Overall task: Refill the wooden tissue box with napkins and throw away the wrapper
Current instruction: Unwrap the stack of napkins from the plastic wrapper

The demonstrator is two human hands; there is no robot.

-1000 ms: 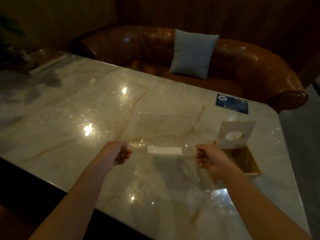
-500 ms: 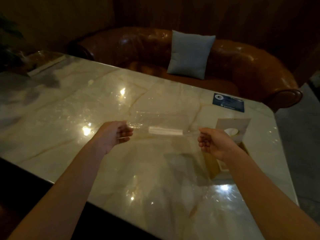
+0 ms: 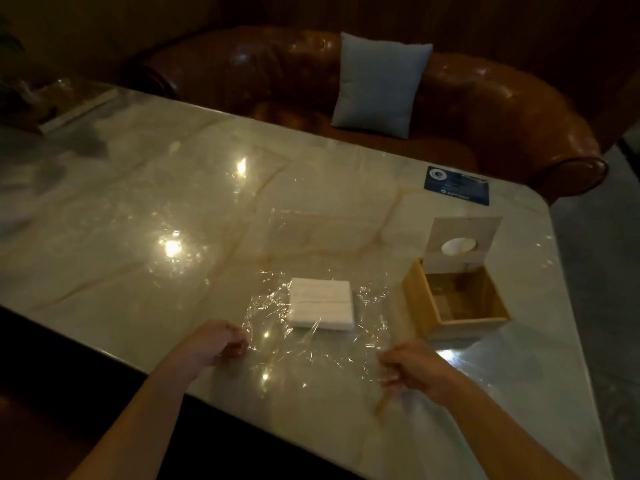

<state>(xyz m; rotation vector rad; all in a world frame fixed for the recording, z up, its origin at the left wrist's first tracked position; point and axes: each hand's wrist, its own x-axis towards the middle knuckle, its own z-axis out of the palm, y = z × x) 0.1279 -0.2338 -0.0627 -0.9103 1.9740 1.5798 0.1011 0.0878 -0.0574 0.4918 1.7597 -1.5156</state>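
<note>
A dark blue card lying near the far right corner of the worktop carries a white round emblem and lines of pale print, but the print is too small and blurred to read.

We see a glossy marble surface carrying a clear wrapper under a napkin stack, an open wooden tissue box just beside, and a blue card.

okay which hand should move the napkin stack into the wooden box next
Probably the right hand: the open wooden box sits on its side, just right of the napkin stack. Both hands now pinch the clear wrapper.
</note>
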